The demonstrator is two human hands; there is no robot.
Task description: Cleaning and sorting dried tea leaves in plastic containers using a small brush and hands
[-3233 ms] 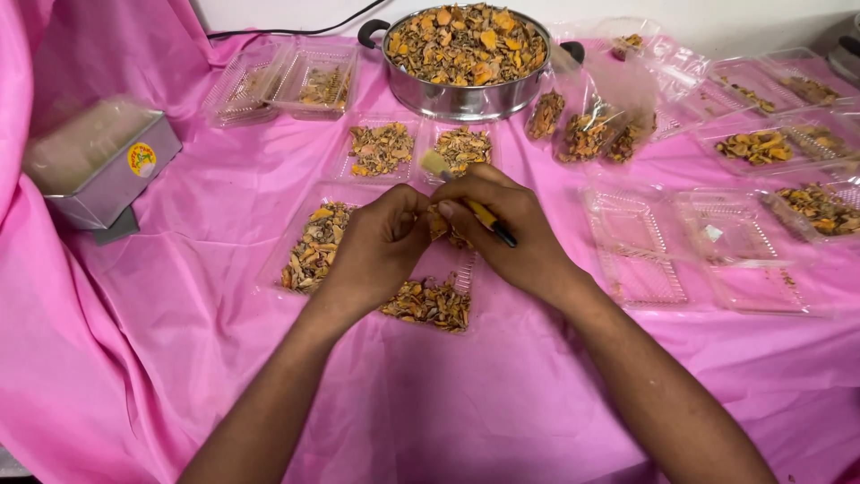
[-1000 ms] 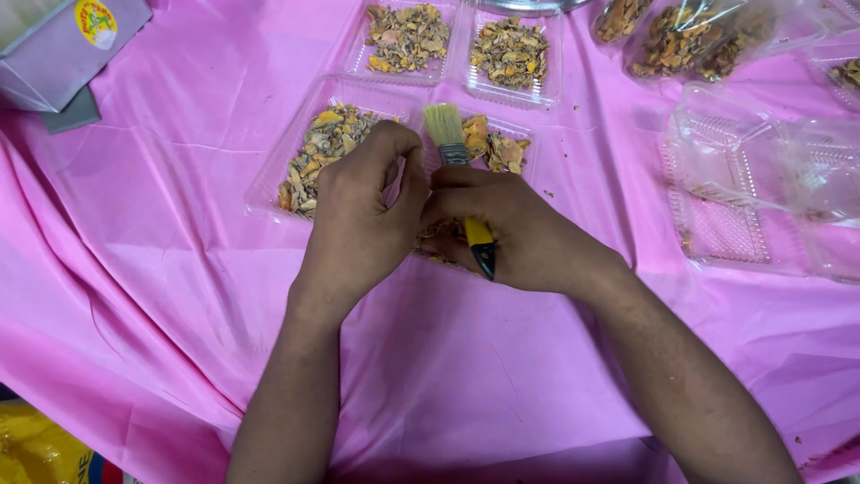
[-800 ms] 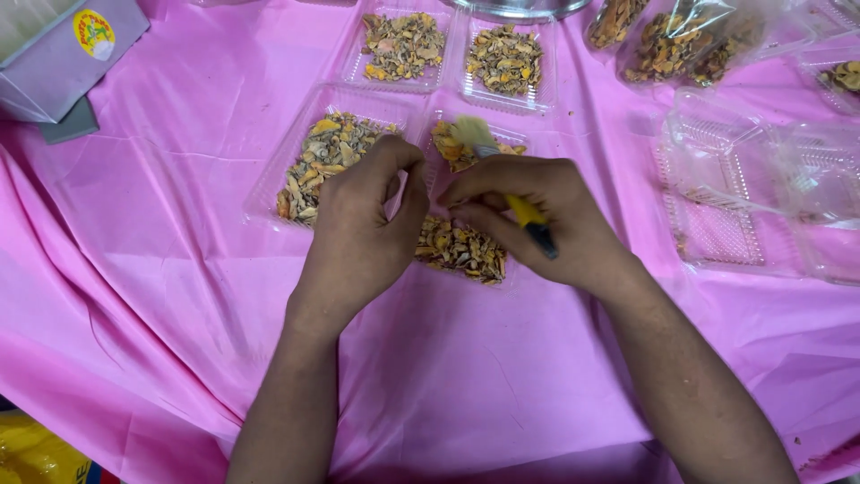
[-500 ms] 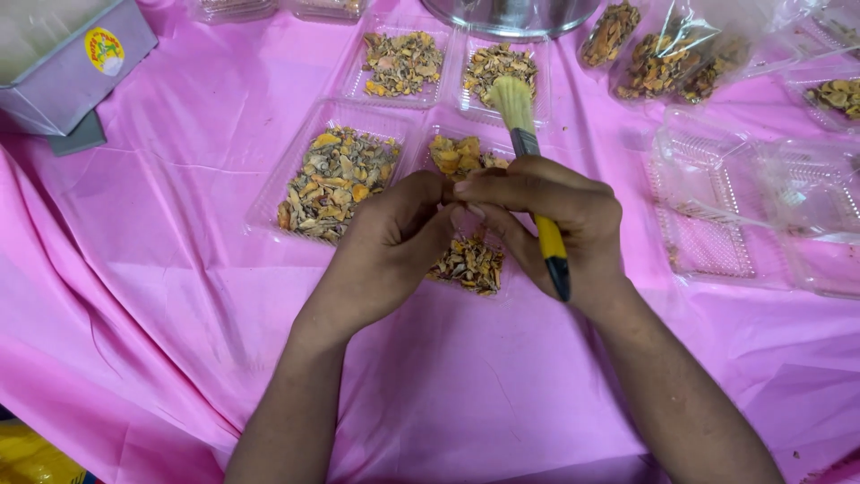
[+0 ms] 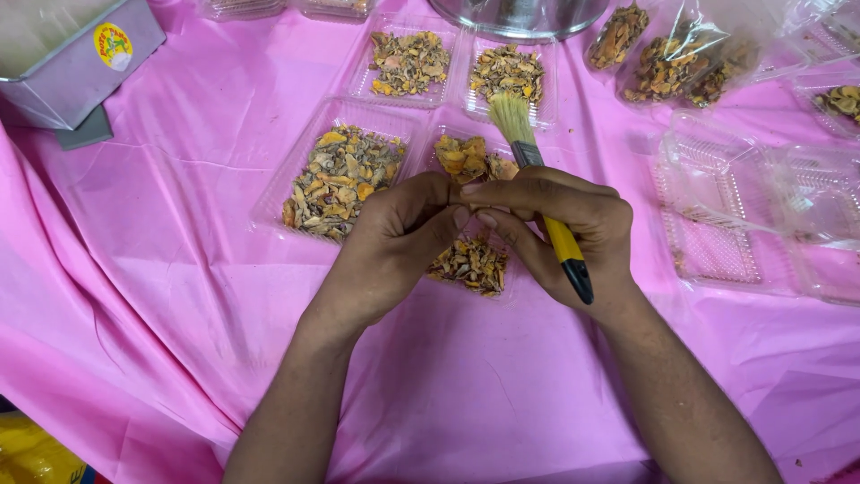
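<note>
My right hand (image 5: pixel 560 224) is shut on a paint brush with a yellow handle (image 5: pixel 563 244). Its pale bristles (image 5: pixel 511 116) point away from me, over the far trays. My left hand (image 5: pixel 394 242) is curled, and its fingertips meet my right fingertips above a clear plastic tray (image 5: pixel 470 264) of dried orange-brown pieces. Whatever lies between the fingertips is hidden. A fuller tray of the same pieces (image 5: pixel 336 170) sits just left of my hands. Everything rests on a pink tablecloth (image 5: pixel 179 269).
Two smaller filled trays (image 5: pixel 412 63) stand behind, below a metal pot (image 5: pixel 520 13). Empty clear trays (image 5: pixel 717 206) lie at the right, and clear bags of pieces (image 5: pixel 672 63) lie top right. A grey box (image 5: pixel 72 54) sits top left.
The brush has swung in my right hand from lying low across the tray to pointing away, bristles far. Both hands stay together over the same tray. The view has shifted slightly.
</note>
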